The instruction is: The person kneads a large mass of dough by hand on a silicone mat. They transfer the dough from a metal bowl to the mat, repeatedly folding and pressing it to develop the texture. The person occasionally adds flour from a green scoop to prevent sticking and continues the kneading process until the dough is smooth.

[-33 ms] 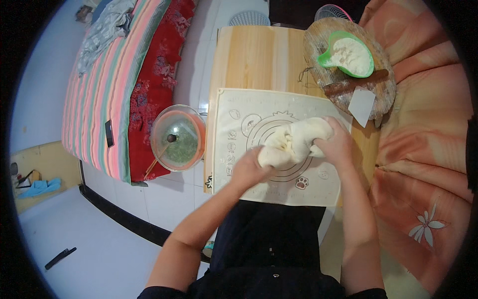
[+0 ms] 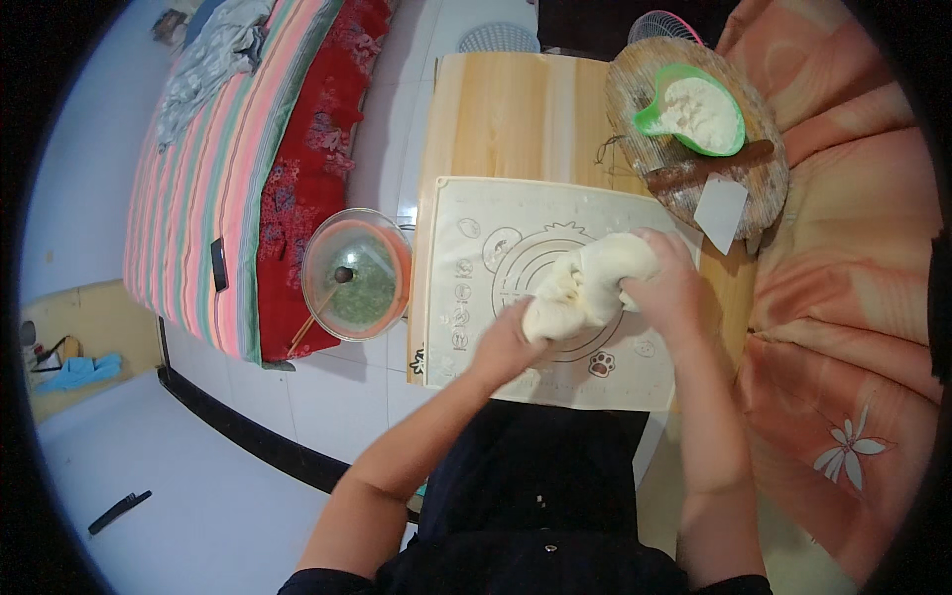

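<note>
Left hand [image 2: 506,342] and right hand [image 2: 669,288] both press into a pale dough lump [image 2: 590,283], fingers curled around its two ends. The dough lies between them on a printed pastry mat [image 2: 476,297] covering the wooden tabletop [image 2: 516,109]. Beyond the right hand, a green bowl of flour [image 2: 694,109]; left of the left hand, a glass bowl [image 2: 357,273] of green filling.

Hidden and cut-off parts, head view.
The left hand [image 2: 508,342] and right hand [image 2: 666,288] cover parts of the dough [image 2: 593,283], which hides the middle of the kneading mat [image 2: 476,297]. The wooden surface [image 2: 506,109] lies partly under the mat. The small dark object [image 2: 117,512] on the floor is too small to identify.
</note>
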The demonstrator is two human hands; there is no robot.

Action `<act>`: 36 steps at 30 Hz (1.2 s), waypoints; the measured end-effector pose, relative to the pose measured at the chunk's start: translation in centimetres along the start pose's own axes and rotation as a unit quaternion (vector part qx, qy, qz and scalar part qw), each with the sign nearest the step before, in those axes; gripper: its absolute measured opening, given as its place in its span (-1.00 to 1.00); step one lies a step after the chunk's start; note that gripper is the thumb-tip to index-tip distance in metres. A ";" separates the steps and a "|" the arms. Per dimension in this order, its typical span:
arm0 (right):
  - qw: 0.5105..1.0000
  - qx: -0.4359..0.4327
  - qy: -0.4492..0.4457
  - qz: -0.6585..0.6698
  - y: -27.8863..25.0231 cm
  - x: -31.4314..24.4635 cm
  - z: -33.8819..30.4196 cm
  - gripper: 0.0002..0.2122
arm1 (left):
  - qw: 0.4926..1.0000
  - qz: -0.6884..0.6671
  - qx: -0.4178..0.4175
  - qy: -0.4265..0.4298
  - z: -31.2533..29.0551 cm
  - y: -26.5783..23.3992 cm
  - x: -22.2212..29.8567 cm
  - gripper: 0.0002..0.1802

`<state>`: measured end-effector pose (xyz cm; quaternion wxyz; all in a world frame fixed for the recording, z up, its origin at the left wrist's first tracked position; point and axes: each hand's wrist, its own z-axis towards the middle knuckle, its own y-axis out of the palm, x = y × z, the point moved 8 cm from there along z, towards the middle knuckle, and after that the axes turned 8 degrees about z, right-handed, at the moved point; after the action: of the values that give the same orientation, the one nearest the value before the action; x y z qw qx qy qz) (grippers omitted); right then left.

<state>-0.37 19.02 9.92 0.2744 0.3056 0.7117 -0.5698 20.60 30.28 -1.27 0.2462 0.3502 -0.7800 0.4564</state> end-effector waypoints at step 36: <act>0.983 -0.117 0.092 -0.110 9.9 9.8 7.2 -0.40 | 0.932 0.351 0.088 0.026 14.9 2.6 8.8 -0.27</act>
<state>0.83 14.76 -5.16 0.1773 0.2427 0.8248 -0.4789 12.07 15.16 -3.38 0.0582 0.0622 -0.8031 0.5897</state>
